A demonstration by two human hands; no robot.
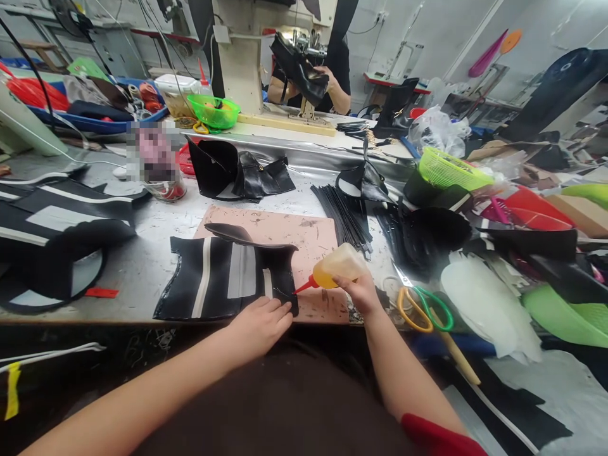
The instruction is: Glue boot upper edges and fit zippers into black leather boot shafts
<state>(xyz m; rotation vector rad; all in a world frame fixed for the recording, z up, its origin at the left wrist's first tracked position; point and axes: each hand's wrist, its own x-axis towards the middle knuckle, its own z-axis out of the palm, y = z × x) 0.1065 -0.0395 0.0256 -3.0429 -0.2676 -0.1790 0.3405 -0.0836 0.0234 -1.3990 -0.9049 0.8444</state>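
Note:
My right hand (362, 292) grips a glue bottle (338, 263) with a red nozzle and yellowish liquid inside, tipped to the left. The nozzle's tip points down at the right end of a black boot upper piece (218, 278), at or very near its surface. Pale strips and a grey patch run across that piece. My left hand (260, 325) lies on its lower edge with the fingers stretched out over the material. Beneath the piece is a pinkish board (318, 234), partly covered.
Black strips (342, 215) lie behind the bottle. Scissors (425, 307) with orange and green handles rest at the right near the table edge. Other black boot pieces (242, 174) stand at the back. Across the table a person (332, 88) holds a black boot at a sewing machine.

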